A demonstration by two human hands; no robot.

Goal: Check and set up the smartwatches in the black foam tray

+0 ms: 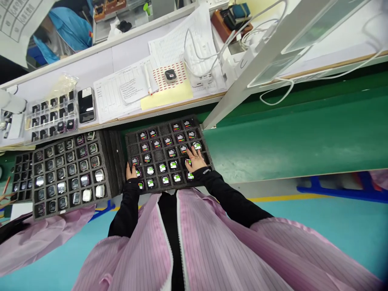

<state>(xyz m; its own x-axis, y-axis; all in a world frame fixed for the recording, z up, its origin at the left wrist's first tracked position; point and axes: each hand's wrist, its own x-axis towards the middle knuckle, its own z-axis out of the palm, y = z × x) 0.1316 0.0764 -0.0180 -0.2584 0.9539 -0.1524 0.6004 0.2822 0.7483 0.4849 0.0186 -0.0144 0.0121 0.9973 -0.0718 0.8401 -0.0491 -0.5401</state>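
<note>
A black foam tray [159,154] with square compartments lies in front of me, holding several smartwatch bodies with lit screens. Nearer rows show green-and-white screens, such as this watch [162,167]; farther ones, like this watch [168,140], show white lettering with coloured marks. My left hand [131,172] grips the tray's left edge, with a finger inside by the watches. Over the right-hand columns lies my right hand [196,161], fingers spread and touching the screens. It partly covers a watch beneath it. A few compartments hold no watch.
To the left, another foam tray [68,171] of watches rests on stacked trays, and a co-worker's hand [5,199] shows beyond. The bench behind carries a phone [86,106], papers [127,87], a single watch [170,75] and a white cabled device [200,64]. A white post [230,97] rises beyond my tray.
</note>
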